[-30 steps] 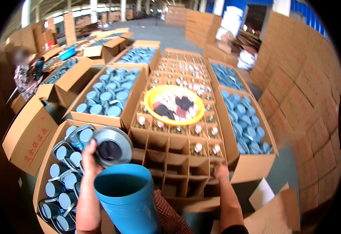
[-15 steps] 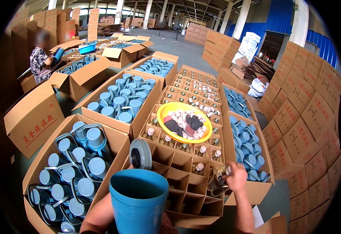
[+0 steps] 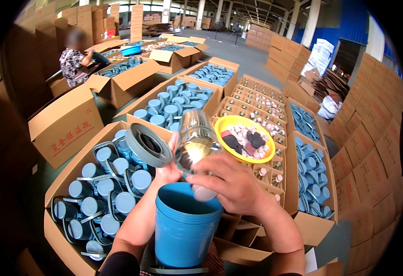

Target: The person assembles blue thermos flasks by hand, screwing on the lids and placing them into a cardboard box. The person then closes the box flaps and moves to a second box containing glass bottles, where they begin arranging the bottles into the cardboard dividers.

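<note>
A blue plastic flask casing [image 3: 187, 239] stands upright in front of me, its wide mouth facing up. Just above that mouth, a silvery glass vacuum-flask liner [image 3: 195, 138] is tilted, blurred by motion. My right hand [image 3: 231, 181] is closed round the liner's lower end. A pale pinkish rounded cap [image 3: 204, 192] shows below those fingers. My left hand [image 3: 167, 170] is beside the liner and grips a grey round collar [image 3: 149, 145] with a dark opening. Part of the left hand's fingers is hidden behind collar and liner.
Cartons of blue flasks stand at left [image 3: 111, 184] and right [image 3: 309, 179]. Ahead, a yellow basin [image 3: 271, 152] of pinkish caps and dark gloves rests on a divided carton of glass liners [image 3: 247, 103]. Stacked boxes [image 3: 365, 170] line the right. Another person [image 3: 75, 64] works far left.
My right hand has brought the glass liner from the divided carton to above the blue casing. My left hand has raised the grey collar beside it. The view has shifted left.
</note>
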Motion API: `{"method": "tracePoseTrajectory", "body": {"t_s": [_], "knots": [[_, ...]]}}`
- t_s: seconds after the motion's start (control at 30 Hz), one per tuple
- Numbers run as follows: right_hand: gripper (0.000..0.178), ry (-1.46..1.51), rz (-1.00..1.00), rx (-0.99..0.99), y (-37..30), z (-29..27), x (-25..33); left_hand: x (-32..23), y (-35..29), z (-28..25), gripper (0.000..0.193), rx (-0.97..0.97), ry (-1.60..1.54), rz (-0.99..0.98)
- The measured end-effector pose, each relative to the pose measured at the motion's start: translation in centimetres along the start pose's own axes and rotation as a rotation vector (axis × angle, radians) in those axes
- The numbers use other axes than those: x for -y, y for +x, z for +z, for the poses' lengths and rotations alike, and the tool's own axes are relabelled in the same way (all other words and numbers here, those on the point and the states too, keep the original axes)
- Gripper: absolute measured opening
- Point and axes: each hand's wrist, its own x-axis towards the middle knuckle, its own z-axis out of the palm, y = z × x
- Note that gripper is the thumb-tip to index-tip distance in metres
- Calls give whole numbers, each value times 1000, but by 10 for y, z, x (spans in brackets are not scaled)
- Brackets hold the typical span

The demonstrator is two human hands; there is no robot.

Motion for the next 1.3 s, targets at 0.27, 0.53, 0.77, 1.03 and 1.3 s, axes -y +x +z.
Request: {"method": "tracePoseTrajectory", "body": {"t_s": [0.27, 0.53, 0.77, 1.03, 1.3], "knots": [[76, 949, 513, -674, 10, 13, -67, -34, -27, 33, 53, 233, 10, -135], [78, 1382, 463, -126, -23, 38, -30, -41, -83, 35, 44, 563, 425, 309], [30, 1038, 556, 276, -9, 31, -16, -58, -81, 15, 48, 50, 285, 49], [58, 158, 488, 449, 42, 29, 13, -75, -69, 22, 32, -355, 410, 585], [26, 554, 376, 499, 28, 29, 1, -71, -79, 23, 26, -282, 509, 721]]}}
